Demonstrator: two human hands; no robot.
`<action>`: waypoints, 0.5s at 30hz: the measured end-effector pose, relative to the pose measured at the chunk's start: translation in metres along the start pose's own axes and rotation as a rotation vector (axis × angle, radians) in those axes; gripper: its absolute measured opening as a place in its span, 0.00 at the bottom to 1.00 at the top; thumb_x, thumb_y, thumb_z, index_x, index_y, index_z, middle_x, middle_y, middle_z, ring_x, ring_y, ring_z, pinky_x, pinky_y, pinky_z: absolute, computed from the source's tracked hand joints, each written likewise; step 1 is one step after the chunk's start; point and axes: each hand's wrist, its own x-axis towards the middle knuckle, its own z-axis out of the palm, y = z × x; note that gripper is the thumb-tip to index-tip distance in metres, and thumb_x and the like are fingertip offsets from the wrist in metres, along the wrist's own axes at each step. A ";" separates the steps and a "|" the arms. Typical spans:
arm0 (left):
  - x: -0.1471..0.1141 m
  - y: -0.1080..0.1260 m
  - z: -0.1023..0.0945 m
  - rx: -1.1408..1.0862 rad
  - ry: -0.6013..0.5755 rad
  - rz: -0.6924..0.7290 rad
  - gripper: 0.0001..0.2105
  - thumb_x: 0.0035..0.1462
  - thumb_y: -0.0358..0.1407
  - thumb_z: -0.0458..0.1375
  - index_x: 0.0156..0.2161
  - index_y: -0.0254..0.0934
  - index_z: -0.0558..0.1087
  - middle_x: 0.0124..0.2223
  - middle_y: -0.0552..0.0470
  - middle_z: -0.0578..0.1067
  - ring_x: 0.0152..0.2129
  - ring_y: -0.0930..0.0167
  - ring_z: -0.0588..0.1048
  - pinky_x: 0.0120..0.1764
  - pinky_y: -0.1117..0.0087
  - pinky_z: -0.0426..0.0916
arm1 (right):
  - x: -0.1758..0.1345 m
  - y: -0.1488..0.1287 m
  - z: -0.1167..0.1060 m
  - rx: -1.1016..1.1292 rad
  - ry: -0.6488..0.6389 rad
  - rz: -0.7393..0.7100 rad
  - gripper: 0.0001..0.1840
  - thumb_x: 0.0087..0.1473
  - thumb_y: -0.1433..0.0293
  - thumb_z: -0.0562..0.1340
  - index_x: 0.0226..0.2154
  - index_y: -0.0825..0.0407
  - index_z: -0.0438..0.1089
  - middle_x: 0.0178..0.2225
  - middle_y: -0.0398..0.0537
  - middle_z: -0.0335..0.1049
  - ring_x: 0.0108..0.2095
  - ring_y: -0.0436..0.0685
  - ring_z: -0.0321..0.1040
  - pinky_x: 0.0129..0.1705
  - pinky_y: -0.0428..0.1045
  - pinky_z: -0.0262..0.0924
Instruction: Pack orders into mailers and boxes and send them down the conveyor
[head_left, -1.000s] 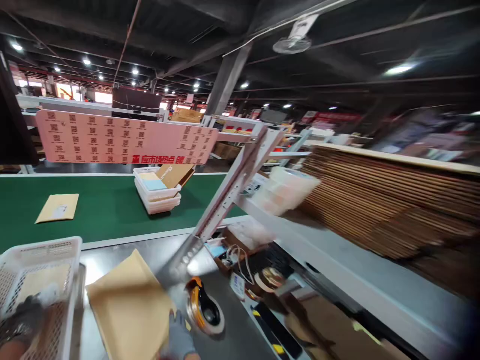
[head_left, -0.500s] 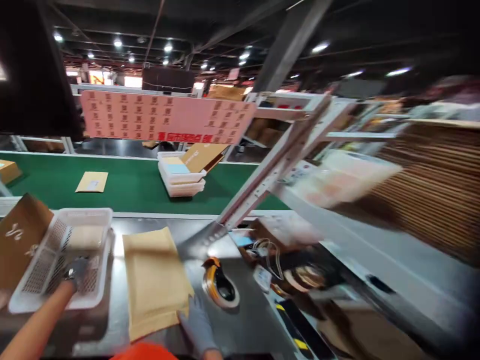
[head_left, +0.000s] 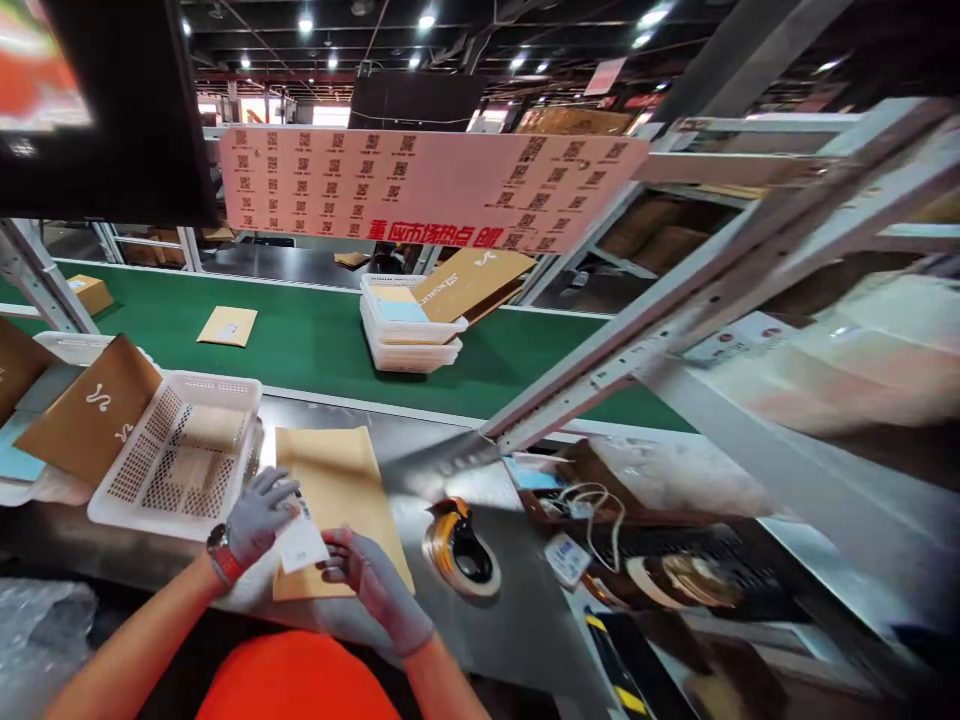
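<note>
Label slip [head_left: 301,545] pinched between both gloved hands, right over the padded envelope [head_left: 337,505].

White basket [head_left: 180,455] sits far left on the steel bench [head_left: 517,620]; beside it the left hand [head_left: 259,515] grips the slip's upper edge, the right hand [head_left: 371,580] nips its right side, and an orange tape dispenser [head_left: 459,550] lies just right of the envelope.

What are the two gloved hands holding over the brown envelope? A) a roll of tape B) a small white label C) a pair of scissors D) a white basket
B: both the left hand and the right hand pinch a small white label above the brown envelope; the roll of tape lies untouched to the right.
</note>
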 end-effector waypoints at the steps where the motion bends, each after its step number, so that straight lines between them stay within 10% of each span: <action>1: -0.001 0.013 0.013 -0.074 -0.001 0.023 0.10 0.71 0.30 0.64 0.45 0.47 0.88 0.61 0.45 0.87 0.67 0.56 0.78 0.68 0.44 0.76 | -0.001 0.000 0.005 -0.025 -0.020 0.007 0.33 0.45 0.41 0.81 0.37 0.51 0.83 0.33 0.48 0.80 0.34 0.57 0.74 0.37 0.51 0.68; 6: -0.004 0.061 0.057 -0.518 0.273 -0.630 0.18 0.71 0.45 0.63 0.59 0.42 0.84 0.69 0.34 0.81 0.69 0.53 0.77 0.69 0.42 0.75 | -0.002 0.019 -0.007 -0.011 0.137 -0.169 0.28 0.43 0.43 0.81 0.31 0.47 0.80 0.32 0.47 0.81 0.36 0.61 0.76 0.40 0.54 0.70; 11: -0.003 0.104 0.087 -1.192 -0.169 -1.092 0.32 0.50 0.61 0.75 0.44 0.30 0.87 0.45 0.32 0.89 0.38 0.56 0.87 0.34 0.62 0.80 | -0.010 0.036 -0.024 -0.009 0.229 -0.246 0.30 0.41 0.39 0.80 0.29 0.46 0.78 0.31 0.48 0.81 0.36 0.64 0.76 0.48 0.60 0.73; 15: 0.003 0.127 0.103 -1.242 -0.078 -1.224 0.25 0.42 0.52 0.78 0.37 0.31 0.86 0.36 0.39 0.88 0.28 0.63 0.84 0.27 0.69 0.73 | -0.032 0.040 -0.034 0.050 0.241 -0.183 0.31 0.43 0.38 0.80 0.33 0.47 0.82 0.39 0.52 0.86 0.42 0.67 0.81 0.52 0.61 0.73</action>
